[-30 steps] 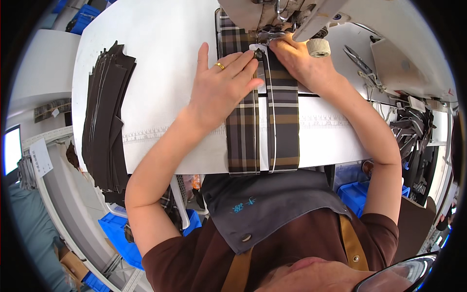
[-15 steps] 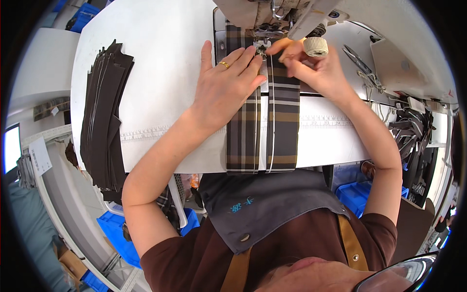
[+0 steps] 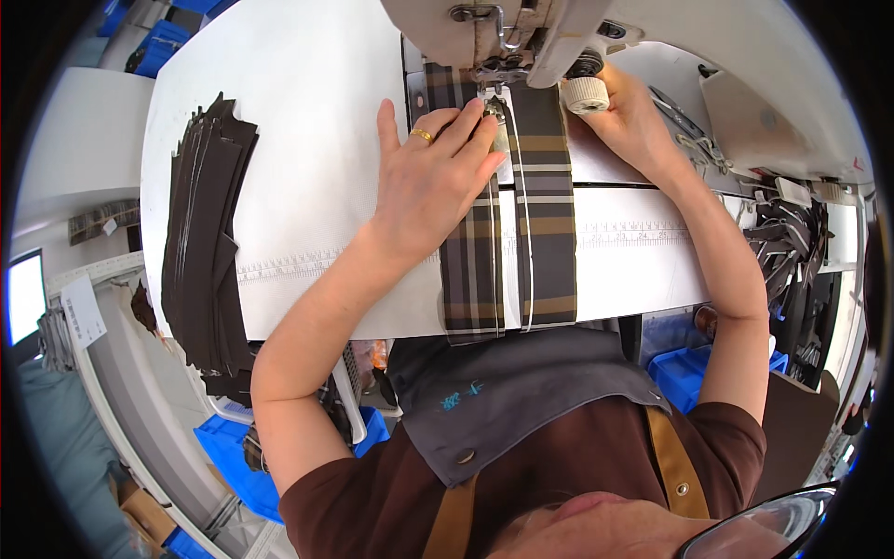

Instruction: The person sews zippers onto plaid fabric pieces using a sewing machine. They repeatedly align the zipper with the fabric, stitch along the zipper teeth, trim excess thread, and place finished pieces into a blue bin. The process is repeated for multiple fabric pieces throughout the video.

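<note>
My left hand [image 3: 433,168] lies palm down with fingers spread on the left strip of brown, black and white plaid fabric [image 3: 470,270]. Its fingertips are beside the presser foot [image 3: 494,105] of a sewing machine [image 3: 549,37]. A second plaid strip [image 3: 548,252] runs parallel on the right, with a thin white cord [image 3: 521,214] along its inner edge. Both strips hang over the table's near edge. My right hand [image 3: 631,126] is right of the fabric, behind the machine's ribbed white knob [image 3: 586,95]. The knob and machine head hide most of its fingers, so any grip is unclear.
A stack of dark fabric strips [image 3: 207,242] lies on the left of the white table [image 3: 317,121]. Scissors [image 3: 684,116] rest behind my right hand. Dark scraps [image 3: 787,242] hang at the right. Blue bins [image 3: 237,466] stand below the table.
My right hand has moved from beside the needle, rightward and back behind the knob. My left hand stays on the fabric. The whole view has shifted slightly.
</note>
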A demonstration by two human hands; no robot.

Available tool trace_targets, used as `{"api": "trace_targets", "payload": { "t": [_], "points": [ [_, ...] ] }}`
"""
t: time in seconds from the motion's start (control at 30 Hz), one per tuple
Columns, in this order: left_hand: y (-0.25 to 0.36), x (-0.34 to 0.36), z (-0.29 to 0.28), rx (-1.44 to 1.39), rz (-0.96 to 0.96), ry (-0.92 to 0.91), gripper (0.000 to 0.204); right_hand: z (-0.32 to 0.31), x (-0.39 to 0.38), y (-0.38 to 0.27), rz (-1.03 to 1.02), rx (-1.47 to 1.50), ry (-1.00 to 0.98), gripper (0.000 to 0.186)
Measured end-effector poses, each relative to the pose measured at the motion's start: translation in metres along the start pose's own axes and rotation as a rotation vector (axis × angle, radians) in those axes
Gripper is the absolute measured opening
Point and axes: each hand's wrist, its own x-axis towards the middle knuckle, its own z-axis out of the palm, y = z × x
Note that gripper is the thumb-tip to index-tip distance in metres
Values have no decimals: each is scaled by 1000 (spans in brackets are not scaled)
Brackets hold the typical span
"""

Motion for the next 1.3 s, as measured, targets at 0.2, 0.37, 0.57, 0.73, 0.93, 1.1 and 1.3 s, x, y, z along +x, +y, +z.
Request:
{"api": "trace_targets", "payload": {
  "t": [0.2,0.37,0.57,0.73,0.93,1.1,1.3],
  "points": [
    [-6,0,13,75,50,0,39,-12,-1,9,-27,71,77,35],
    [-12,-6,14,70,49,-19,37,-55,-105,-32,-245,-475,114,37],
    [-8,-4,8,59,28,-45,34,-206,-216,15,337,-1050,413,19],
    [-9,-2,9,13,29,-52,32,-257,-240,75,361,-373,421,13],
    [-10,-5,7,-2,18,-57,32,-215,-213,47,238,-707,422,16],
    [-8,-3,6,-17,5,-56,31,-222,-207,64,228,-796,387,21],
    [-9,-5,6,-46,12,-46,31,-182,-214,62,-13,-910,308,18]
  ]
}}
